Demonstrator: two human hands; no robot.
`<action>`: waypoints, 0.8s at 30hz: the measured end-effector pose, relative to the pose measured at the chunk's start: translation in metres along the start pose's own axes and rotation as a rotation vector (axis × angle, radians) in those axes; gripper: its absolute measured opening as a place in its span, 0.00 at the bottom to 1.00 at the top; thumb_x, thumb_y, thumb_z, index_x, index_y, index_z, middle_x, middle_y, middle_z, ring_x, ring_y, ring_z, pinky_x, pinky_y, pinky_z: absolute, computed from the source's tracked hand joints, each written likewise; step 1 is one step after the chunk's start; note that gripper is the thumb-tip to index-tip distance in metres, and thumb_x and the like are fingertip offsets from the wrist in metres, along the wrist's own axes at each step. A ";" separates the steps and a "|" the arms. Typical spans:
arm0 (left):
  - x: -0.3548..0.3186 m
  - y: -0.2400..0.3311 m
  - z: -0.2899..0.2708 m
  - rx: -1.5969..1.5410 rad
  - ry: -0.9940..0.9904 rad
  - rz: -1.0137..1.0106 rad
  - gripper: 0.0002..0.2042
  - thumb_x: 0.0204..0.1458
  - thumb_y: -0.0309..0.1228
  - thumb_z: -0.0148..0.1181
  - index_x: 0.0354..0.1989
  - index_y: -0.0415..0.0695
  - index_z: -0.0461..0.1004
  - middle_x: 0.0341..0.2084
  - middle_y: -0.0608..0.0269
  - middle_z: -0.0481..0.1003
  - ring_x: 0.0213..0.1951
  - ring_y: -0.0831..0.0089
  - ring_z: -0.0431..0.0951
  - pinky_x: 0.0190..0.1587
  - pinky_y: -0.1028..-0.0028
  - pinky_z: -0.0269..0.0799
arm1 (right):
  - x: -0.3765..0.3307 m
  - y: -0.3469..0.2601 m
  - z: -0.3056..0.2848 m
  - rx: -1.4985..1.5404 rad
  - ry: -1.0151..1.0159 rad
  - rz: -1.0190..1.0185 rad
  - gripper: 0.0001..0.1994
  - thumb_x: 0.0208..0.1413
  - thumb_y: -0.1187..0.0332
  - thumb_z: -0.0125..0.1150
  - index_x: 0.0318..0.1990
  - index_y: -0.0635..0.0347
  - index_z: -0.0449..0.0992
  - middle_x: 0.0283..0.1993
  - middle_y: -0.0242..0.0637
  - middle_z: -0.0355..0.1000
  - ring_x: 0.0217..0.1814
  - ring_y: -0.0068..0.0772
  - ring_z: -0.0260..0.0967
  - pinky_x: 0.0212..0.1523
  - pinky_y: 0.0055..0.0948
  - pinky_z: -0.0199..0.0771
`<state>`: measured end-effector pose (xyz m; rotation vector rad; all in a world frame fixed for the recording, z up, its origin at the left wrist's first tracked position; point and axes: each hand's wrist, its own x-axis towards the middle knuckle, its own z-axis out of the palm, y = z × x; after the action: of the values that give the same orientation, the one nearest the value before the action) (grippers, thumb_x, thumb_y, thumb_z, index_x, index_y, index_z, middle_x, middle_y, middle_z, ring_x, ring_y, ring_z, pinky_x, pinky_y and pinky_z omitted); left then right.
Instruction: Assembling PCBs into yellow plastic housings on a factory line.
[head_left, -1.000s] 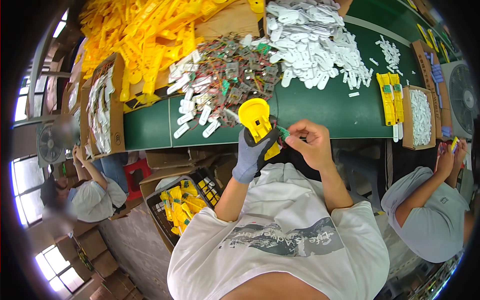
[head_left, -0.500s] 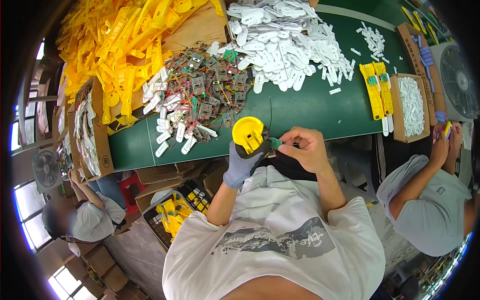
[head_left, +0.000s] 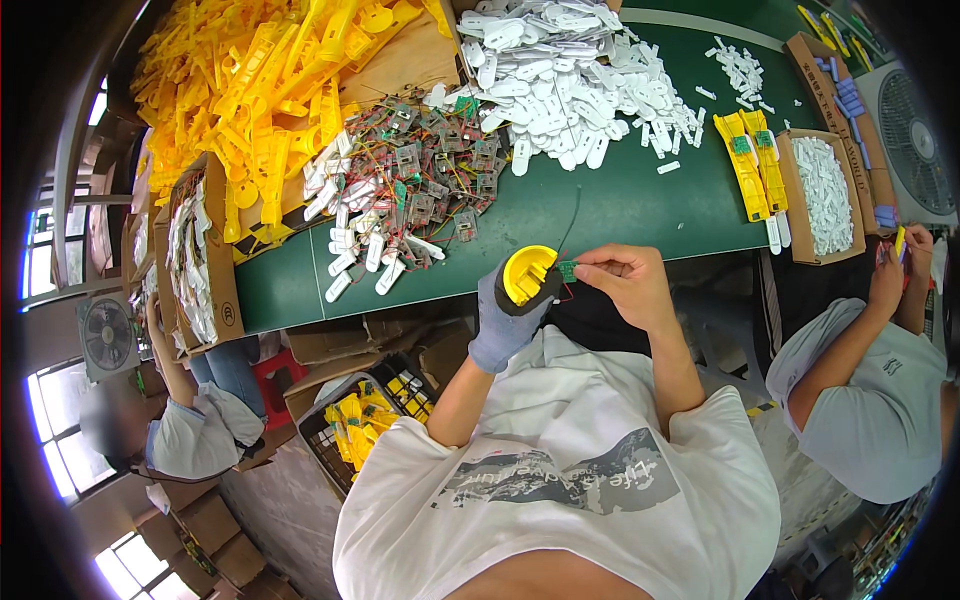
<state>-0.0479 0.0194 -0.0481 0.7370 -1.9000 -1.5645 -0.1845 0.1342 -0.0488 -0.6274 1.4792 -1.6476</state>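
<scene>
My gloved left hand (head_left: 503, 325) is wrapped round a yellow plastic housing (head_left: 528, 274), its round cupped end facing up. The glove is grey with dark fingers. Beside the housing, my bare right hand (head_left: 628, 280) pinches a small green circuit board (head_left: 567, 271) between thumb and fingertips. A thin dark wire (head_left: 571, 222) rises from near the board, and a bit of red wire shows below it. Both hands are just off the near edge of the green table (head_left: 620, 215).
Beyond my hands lie heaps of wired circuit assemblies (head_left: 425, 165), white plastic pieces (head_left: 560, 75) and yellow housings (head_left: 265, 90). Two yellow housings (head_left: 752, 165) lie by a box of small white parts (head_left: 825, 195). A crate (head_left: 360, 420) stands low left. Co-workers sit on both sides.
The view has shifted slightly. My left hand has tilted the housing, so its round end leans more to the right. My right hand still pinches the board beside it.
</scene>
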 end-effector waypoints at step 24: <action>0.036 -0.011 -0.007 -0.767 -0.329 -0.542 0.25 0.59 0.52 0.40 0.54 0.45 0.62 0.35 0.61 0.72 0.31 0.74 0.75 0.33 0.75 0.73 | 0.042 -0.002 0.008 -0.086 0.033 -0.184 0.06 0.49 0.78 0.62 0.35 0.69 0.76 0.32 0.33 0.73 0.33 0.17 0.69 0.37 0.17 0.70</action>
<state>-0.0668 -0.0128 -0.0552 0.6859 -1.1372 -2.6564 -0.2011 0.0952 -0.0513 -0.8074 1.5614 -1.7473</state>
